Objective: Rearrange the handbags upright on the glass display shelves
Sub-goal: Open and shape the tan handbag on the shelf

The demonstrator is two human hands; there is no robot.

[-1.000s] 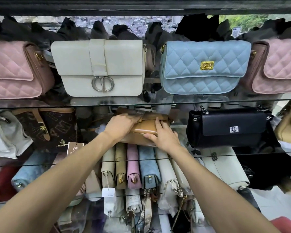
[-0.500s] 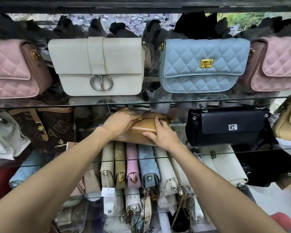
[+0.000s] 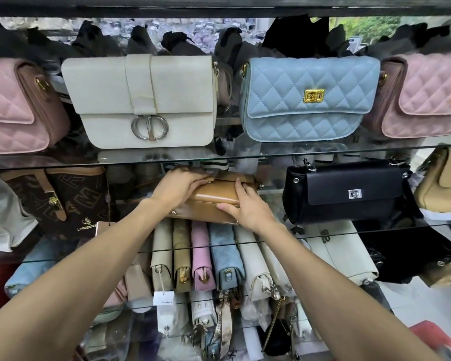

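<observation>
A tan leather handbag (image 3: 214, 200) lies tipped back on the middle glass shelf (image 3: 349, 226), between a brown monogram bag (image 3: 71, 201) and an upright black flap bag (image 3: 346, 191). My left hand (image 3: 179, 187) holds its upper left part, fingers curled over the top edge. My right hand (image 3: 246, 207) grips its right end, thumb along the front face. On the upper shelf (image 3: 245, 156) a cream bag (image 3: 141, 100) and a light blue quilted bag (image 3: 307, 97) stand upright.
Pink quilted bags (image 3: 16, 108) flank the upper shelf at both ends. Several slim bags (image 3: 201, 256) stand edge-on in a row on the shelf below my hands. A beige bag (image 3: 445, 183) sits far right, a white bag (image 3: 0, 212) far left. Black dust bags fill the back.
Both hands keep their hold on the tan handbag; it has shifted only slightly. The view has tilted a little.
</observation>
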